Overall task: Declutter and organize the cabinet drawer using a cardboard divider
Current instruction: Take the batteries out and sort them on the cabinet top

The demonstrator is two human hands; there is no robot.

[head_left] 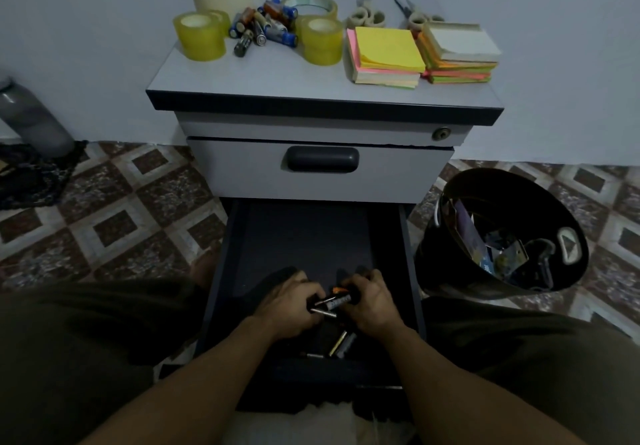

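Dark-walled drawer (pixel 221 271) stands open below the worktop (pixel 277 73), where a battery pile (pixel 263 25) waits. Your left hand (pixel 287 302) has its fingers curled round one end of a bundle of batteries (pixel 329 302) at the drawer's near end. Loose batteries (pixel 341 344) lie just nearer you, and your right hand (pixel 372 300) grips the bundle's other end. Squeeze evenly and lift level — then return for the strays. The bin (pixel 433 271) sits to the right — no cardboard divider is in view.
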